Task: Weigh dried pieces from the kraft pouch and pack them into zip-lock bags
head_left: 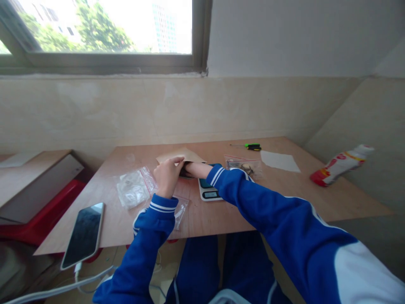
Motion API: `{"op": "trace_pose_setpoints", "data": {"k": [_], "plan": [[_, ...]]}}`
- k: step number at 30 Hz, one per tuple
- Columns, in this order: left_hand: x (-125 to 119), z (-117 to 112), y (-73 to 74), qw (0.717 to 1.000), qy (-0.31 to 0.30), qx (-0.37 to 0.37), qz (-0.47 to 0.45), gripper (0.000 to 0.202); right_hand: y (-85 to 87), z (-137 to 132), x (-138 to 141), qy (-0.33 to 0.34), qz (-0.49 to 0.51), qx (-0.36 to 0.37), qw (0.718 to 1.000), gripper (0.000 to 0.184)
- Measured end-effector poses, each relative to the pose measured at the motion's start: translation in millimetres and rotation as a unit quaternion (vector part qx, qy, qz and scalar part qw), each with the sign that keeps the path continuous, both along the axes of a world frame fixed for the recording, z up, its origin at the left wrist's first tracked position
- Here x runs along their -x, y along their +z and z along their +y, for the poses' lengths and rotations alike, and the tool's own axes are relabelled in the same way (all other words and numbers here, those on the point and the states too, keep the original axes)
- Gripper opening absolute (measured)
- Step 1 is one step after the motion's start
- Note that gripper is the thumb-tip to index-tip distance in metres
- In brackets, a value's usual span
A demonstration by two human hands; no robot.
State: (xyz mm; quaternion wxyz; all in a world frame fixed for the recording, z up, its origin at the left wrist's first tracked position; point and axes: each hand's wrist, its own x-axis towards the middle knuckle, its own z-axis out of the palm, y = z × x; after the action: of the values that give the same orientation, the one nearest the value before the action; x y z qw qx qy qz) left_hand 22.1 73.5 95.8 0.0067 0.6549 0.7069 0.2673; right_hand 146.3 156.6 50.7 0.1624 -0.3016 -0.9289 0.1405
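Head view: the left hand (pixel 167 175) pinches the near edge of the brown envelope (pixel 181 155), thumb on top, lifting it off the table (pixel 221 215). The right hand (pixel 189 168) reaches in under that flap, its fingers hidden, so I cannot tell whether it grips anything. Just beneath the right wrist sits a small scale (pixel 209 193). Left of the left hand lies a clear zip bag (pixel 134 188), and further out a phone (pixel 84 234). Well right of the hands lies a screwdriver (pixel 253 147).
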Motion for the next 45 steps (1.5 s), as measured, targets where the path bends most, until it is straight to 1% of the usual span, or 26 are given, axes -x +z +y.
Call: {"op": "trace_pose_setpoints", "data": {"k": [4, 9, 12, 15, 17, 20, 22, 25, 27, 30, 32, 34, 36, 37, 38, 40, 42, 45], "plan": [[6.9, -0.3, 4.4, 1.000, 0.006, 0.004, -0.009, 0.030, 14.7, -19.4, -13.0, -0.001, -0.019, 0.001, 1.000, 0.009], [14.2, 2.6, 8.2, 1.000, 0.029, -0.003, 0.002, 0.033, 32.0, -34.6, -25.3, 0.001, -0.007, 0.006, 1.000, 0.020], [17.3, 4.2, 8.7, 0.999, 0.036, -0.002, 0.007, 0.033, 40.3, -46.0, -29.6, 0.006, 0.040, 0.020, 0.999, 0.022], [20.0, 4.3, 8.0, 0.999, 0.039, -0.004, 0.005, 0.032, 48.7, -59.9, -38.4, 0.000, 0.114, 0.033, 0.993, 0.023], [21.7, 3.7, 6.8, 0.999, 0.037, -0.014, 0.005, 0.031, 53.5, -68.0, -48.6, -0.017, 0.174, 0.049, 0.983, 0.022], [25.0, 3.6, 4.0, 0.999, 0.037, -0.031, 0.010, 0.029, 55.9, -75.7, -69.7, -0.048, 0.236, 0.098, 0.966, 0.022], [28.3, 4.1, 1.2, 0.999, 0.042, -0.029, 0.013, 0.029, 52.9, -78.1, -85.2, -0.071, 0.249, 0.129, 0.957, 0.023], [34.4, 5.1, -5.7, 0.999, 0.049, -0.006, 0.017, 0.028, 43.4, -79.6, -105.4, -0.101, 0.246, 0.163, 0.950, 0.025], [38.0, 5.1, -12.1, 0.999, 0.044, 0.007, 0.008, 0.027, 36.3, -80.0, -114.8, -0.107, 0.254, 0.189, 0.943, 0.027], [40.3, 4.4, -22.4, 0.999, 0.023, 0.020, -0.012, 0.027, 25.7, -78.3, -121.6, -0.113, 0.303, 0.222, 0.920, 0.026], [39.6, 4.2, -27.8, 0.999, 0.011, 0.030, -0.015, 0.027, 17.6, -74.9, -121.7, -0.115, 0.358, 0.255, 0.891, 0.023], [38.0, 4.5, -31.5, 0.999, 0.004, 0.041, -0.008, 0.028, 8.2, -70.3, -119.4, -0.124, 0.421, 0.312, 0.843, 0.024], [36.6, 5.2, -33.4, 0.999, -0.001, 0.049, -0.001, 0.028, -1.1, -65.7, -116.4, -0.149, 0.470, 0.361, 0.791, 0.029], [36.3, 5.4, -33.8, 0.999, -0.003, 0.052, 0.000, 0.028, -5.3, -63.9, -115.1, -0.165, 0.482, 0.373, 0.775, 0.030], [36.2, 5.6, -34.0, 0.999, -0.006, 0.053, 0.000, 0.028, -9.1, -62.4, -114.2, -0.178, 0.488, 0.376, 0.768, 0.030], [36.7, 5.4, -34.0, 0.998, -0.009, 0.055, 0.000, 0.028, -15.3, -60.5, -113.5, -0.193, 0.482, 0.367, 0.772, 0.030], [37.5, 4.8, -33.7, 0.998, -0.008, 0.055, 0.000, 0.028, -20.2, -59.8, -114.1, -0.202, 0.465, 0.353, 0.786, 0.031], [38.4, 3.9, -33.6, 0.999, -0.004, 0.053, 0.003, 0.028, -26.9, -60.7, -116.3, -0.221, 0.415, 0.325, 0.820, 0.031]]}}
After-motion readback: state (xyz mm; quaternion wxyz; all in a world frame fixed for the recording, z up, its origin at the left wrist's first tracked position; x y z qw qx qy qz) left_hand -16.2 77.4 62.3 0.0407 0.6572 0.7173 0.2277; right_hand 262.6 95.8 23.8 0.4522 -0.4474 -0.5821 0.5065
